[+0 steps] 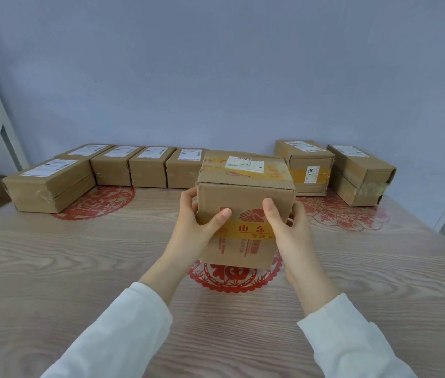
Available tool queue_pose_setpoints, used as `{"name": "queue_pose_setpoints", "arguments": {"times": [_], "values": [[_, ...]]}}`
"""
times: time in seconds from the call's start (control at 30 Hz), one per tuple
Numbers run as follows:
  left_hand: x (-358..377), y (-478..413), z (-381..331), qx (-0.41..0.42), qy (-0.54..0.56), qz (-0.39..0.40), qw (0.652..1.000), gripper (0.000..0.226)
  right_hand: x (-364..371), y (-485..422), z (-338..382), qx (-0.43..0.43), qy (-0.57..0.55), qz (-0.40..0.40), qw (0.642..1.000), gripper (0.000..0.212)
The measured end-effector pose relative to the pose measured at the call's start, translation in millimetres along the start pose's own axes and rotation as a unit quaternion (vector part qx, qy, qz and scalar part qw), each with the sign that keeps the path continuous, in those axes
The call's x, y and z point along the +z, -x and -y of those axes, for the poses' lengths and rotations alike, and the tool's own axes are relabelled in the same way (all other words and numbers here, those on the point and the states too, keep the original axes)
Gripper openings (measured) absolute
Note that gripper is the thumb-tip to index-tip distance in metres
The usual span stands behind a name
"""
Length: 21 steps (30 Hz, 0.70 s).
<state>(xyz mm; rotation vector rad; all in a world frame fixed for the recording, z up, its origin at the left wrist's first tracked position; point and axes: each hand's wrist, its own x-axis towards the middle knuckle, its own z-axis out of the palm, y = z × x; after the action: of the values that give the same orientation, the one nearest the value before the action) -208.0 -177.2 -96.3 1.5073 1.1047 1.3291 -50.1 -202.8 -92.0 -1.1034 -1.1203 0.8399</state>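
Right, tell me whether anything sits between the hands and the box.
Nothing visible does. The left hand and right hand grip the box by its sides, thumbs on its front face.

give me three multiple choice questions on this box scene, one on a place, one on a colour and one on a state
1. Where is the white label on the held box?
A. on its top face
B. on its underside
C. on the wall

2. What colour are the paper-cut patterns on the table?
A. blue
B. red
C. green

3. What state is the held box in?
A. open, flaps up
B. taped shut, gripped by the left hand and right hand
C. crushed flat

Answers:
1 A, the label lies on the top face.
2 B, every pattern on the wood is red.
3 B, yellow tape crosses the closed box and fingers wrap both sides.
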Motion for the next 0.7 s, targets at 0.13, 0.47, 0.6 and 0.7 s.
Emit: {"name": "queue_pose_setpoints", "arguments": {"times": [0.13,0.47,0.6,0.7], "values": [[-1.2,-0.1,-14.4,-0.032,0.051,-0.019,0.998,0.077,-1.1,1.2,-5.6,-0.021,0.017,0.000,1.000,0.029],[-4.9,-2.2,-8.5,-0.067,0.107,-0.006,0.992,0.053,-5.4,3.6,-5.0,0.019,-0.012,0.037,0.999,0.018],[-7.2,-2.0,-11.0,-0.062,0.102,-0.004,0.993,0.067,-7.6,2.4,-8.1,0.035,-0.025,0.059,0.997,0.020],[-9.1,-2.4,-11.8,-0.072,0.099,-0.014,0.992,0.072,-7.8,2.1,-7.5,0.039,-0.027,0.067,0.997,0.039]]}}
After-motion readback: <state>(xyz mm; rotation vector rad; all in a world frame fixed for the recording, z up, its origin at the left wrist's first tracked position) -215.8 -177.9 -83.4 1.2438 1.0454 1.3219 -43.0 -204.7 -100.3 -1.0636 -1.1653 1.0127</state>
